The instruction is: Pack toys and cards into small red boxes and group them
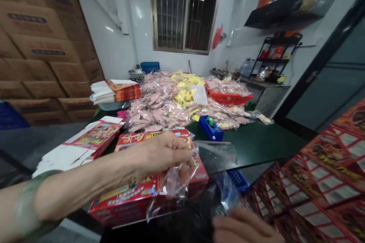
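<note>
My left hand point(162, 155) reaches across from the left, a green bangle point(28, 205) on its wrist. Its fingers are pinched on a clear plastic bag point(176, 182) that hangs in front of a red printed box point(142, 193) on the dark green table point(256, 140). My right hand point(242, 228) is at the bottom edge, fingers curled against the bag's lower part; what it grips is hard to make out. A black mass point(188, 220) lies under the bag.
Flat red cartons point(94, 136) lie at left, another stack point(116, 91) behind them. Pink and yellow packets point(168, 102) are heaped mid-table, with a red basket point(228, 98) and a blue tape dispenser point(211, 127). Red boxes point(322, 174) are stacked at right. Cardboard cartons point(42, 45) line the left wall.
</note>
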{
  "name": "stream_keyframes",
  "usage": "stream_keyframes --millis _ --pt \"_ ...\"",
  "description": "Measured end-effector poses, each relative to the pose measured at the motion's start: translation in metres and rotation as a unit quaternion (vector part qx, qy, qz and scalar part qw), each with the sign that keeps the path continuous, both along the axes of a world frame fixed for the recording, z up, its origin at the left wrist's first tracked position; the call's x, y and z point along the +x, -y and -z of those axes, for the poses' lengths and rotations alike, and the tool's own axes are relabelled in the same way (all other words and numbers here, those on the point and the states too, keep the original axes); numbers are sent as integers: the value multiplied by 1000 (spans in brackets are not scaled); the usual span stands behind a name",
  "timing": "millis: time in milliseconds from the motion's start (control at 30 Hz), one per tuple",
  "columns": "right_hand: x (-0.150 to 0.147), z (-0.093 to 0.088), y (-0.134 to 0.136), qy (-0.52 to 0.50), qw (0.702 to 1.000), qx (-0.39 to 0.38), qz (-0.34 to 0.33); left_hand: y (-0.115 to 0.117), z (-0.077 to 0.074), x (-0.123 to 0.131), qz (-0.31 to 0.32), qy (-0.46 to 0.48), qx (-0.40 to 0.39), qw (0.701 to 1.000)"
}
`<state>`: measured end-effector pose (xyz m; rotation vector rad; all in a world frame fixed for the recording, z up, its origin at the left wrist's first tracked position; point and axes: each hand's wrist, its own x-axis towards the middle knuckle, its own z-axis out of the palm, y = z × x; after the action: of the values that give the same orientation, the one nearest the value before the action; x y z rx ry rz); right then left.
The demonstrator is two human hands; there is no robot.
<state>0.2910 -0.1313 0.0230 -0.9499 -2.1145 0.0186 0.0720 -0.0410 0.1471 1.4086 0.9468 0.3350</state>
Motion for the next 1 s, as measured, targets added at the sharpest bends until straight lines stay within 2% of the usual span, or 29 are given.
stream_keyframes --millis 67,133,167,233,267,333,433,467,533,600,667,700,733,800,867,933,1000 --pt "-27 21 -5 49 992 81 -83 -7 7 -6 7 -26 -12 1000" --pt "-53 38 -13 122 976 145 -106 -13 12 -13 25 -37 -25 999" --pt "-65 44 -16 162 971 146 -99 -15 13 -16 36 -40 -24 998" --pt "-82 49 -22 218 967 82 -105 -17 14 -24 59 -54 7 997" --pt "-88 46 -25 232 963 45 -126 -17 13 -27 77 -70 30 994" --pt "-94 29 -31 250 948 -7 -196 -16 9 -35 121 -116 70 983" --pt "-89 -18 -35 227 920 -89 -306 -16 1 -46 161 -175 120 964" --pt "-86 -35 -34 195 921 -109 -319 -16 -3 -49 164 -191 136 958" --pt "-79 -64 -29 114 945 -81 -295 -18 -10 -55 161 -216 157 950" --pt "-75 -83 -25 55 976 50 -203 -19 -16 -58 159 -231 157 947" --pt "-77 -94 -32 48 980 175 -80 -21 -20 -59 158 -233 151 948" --pt "-79 -98 -40 57 977 201 -34 -21 -21 -60 160 -230 151 948" --pt "-82 -101 -51 67 978 196 -12 -23 -22 -61 163 -225 153 948" --pt "-87 -105 -78 79 993 82 -19 -27 -21 -67 166 -201 153 953" --pt "-88 -108 -104 53 991 -100 -69 -33 -19 -78 160 -157 130 966" --pt "-87 -109 -124 -14 959 -261 -113 -40 -15 -93 139 -100 95 981" --pt "-86 -107 -140 -75 918 -364 -136 -46 -10 -108 88 -42 83 992"
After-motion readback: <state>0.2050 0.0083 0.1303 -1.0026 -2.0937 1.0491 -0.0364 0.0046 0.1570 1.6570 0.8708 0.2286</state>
